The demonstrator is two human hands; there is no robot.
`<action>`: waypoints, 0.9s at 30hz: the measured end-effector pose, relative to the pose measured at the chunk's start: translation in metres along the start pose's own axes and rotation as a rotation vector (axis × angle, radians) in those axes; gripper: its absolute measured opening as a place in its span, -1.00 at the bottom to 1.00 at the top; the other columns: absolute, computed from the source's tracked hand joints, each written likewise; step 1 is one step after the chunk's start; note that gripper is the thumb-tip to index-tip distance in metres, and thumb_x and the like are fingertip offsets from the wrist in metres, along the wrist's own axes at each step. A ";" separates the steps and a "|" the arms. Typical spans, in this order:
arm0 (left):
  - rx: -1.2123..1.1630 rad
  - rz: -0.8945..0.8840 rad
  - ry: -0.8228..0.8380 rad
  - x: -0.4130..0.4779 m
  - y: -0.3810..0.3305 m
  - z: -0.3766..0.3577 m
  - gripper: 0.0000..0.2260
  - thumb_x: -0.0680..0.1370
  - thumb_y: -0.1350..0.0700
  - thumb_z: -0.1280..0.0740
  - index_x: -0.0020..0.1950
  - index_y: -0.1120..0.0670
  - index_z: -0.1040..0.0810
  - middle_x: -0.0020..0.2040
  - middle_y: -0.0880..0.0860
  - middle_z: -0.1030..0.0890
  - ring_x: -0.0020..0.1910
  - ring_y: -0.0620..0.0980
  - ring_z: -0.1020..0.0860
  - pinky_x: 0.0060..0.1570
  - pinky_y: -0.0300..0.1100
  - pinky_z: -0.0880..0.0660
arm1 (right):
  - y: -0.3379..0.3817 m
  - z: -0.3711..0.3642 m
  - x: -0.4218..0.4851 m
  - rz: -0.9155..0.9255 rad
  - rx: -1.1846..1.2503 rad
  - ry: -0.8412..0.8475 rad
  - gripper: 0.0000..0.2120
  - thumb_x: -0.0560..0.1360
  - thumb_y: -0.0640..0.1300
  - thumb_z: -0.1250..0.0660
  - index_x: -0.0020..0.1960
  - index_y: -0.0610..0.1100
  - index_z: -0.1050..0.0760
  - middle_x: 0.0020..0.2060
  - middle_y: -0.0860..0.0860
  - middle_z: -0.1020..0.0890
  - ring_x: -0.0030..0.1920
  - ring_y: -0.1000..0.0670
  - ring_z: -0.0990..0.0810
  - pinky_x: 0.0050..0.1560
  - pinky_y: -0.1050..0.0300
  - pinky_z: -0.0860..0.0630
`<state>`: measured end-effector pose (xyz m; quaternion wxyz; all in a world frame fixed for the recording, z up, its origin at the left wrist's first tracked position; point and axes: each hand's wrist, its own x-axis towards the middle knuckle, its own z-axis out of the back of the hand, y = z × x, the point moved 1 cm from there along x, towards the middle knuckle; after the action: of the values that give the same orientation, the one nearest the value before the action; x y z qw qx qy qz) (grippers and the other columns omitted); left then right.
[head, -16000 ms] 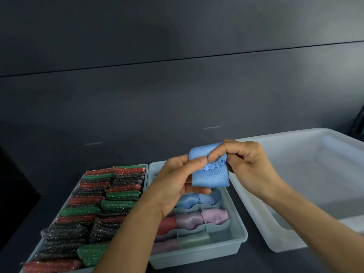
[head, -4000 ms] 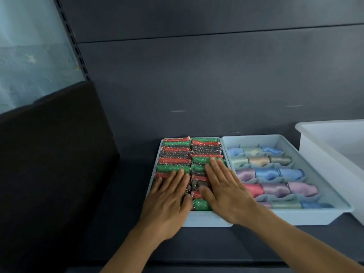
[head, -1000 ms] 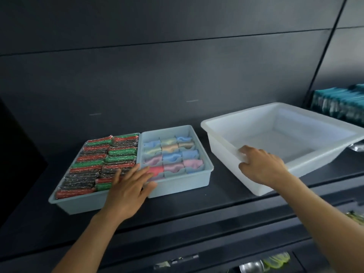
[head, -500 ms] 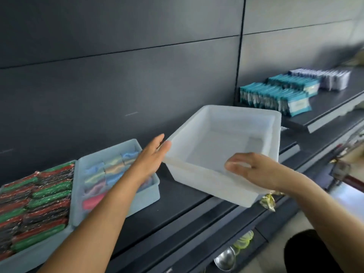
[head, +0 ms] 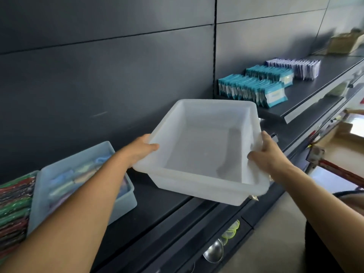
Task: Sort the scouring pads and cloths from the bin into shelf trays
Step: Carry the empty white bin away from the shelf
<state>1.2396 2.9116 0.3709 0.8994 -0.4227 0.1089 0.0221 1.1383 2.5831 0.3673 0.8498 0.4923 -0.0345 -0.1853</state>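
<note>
I hold the empty white plastic bin point(head: 199, 186) in the air in front of the shelf, tilted toward me. My left hand point(head: 140, 149) grips its left rim with the thumb over the edge. My right hand point(head: 266, 152) grips the right rim. At the lower left, the pale blue divided tray point(head: 126, 201) holds rolled pastel cloths point(head: 65, 184). Partly cut off at the left edge, the red, green and black scouring pads point(head: 13, 209) fill a second tray.
The dark shelf point(head: 153, 203) runs to the right, with a dark panel wall behind it. Farther right stand rows of teal packets point(head: 254, 87) and purple packets point(head: 295, 67). A metal ladle point(head: 213, 255) hangs below the shelf, and a cardboard box point(head: 340, 142) sits at the right.
Both hands have lifted the bin off the shelf and brought it nearer. My left hand went from touching the corner to gripping the rim. The view has swung right.
</note>
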 end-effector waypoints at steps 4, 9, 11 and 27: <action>-0.185 -0.014 -0.018 -0.020 -0.001 -0.006 -0.60 0.58 0.17 -0.33 0.41 -0.03 -0.41 0.17 0.02 -0.58 0.10 0.04 -0.57 0.20 -0.03 -0.48 | -0.012 0.006 -0.004 0.058 0.074 0.023 -0.42 0.47 -0.34 -0.29 0.41 0.00 -0.22 -0.03 0.03 -0.51 0.05 -0.12 -0.51 0.00 -0.08 -0.46; -0.221 -0.082 -0.127 -0.054 0.000 -0.023 -0.58 0.56 0.20 -0.32 0.39 -0.10 -0.43 0.15 -0.05 -0.61 0.09 0.00 -0.60 0.12 -0.05 -0.52 | -0.033 0.011 -0.013 0.029 0.033 -0.034 -0.38 0.47 -0.20 -0.33 0.40 0.21 -0.18 -0.03 0.15 -0.49 0.10 -0.11 -0.53 0.21 -0.23 -0.41; -0.224 -0.109 -0.150 -0.069 0.001 -0.032 -0.59 0.56 0.20 -0.31 0.37 -0.11 -0.43 0.12 -0.08 -0.61 0.11 0.00 -0.59 0.14 -0.02 -0.52 | -0.044 0.014 -0.019 0.005 0.002 -0.076 -0.43 0.47 -0.14 -0.34 0.38 0.18 -0.21 0.02 0.10 -0.51 0.10 -0.14 -0.56 0.26 -0.33 -0.39; -0.080 -0.399 -0.088 -0.187 0.034 -0.082 -0.59 0.56 0.18 -0.20 0.29 -0.26 -0.34 0.11 -0.24 -0.58 0.11 -0.10 -0.57 0.16 0.06 -0.53 | -0.124 0.003 -0.163 -0.017 0.142 -0.397 -0.41 0.50 -0.29 -0.35 0.46 -0.06 -0.24 0.15 0.00 -0.49 0.08 -0.07 -0.53 0.11 -0.01 -0.53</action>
<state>1.0385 2.8805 0.3347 0.8723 -0.4699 -0.0172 -0.1337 0.9515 2.5820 0.2835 0.7880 0.5051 -0.2100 -0.2828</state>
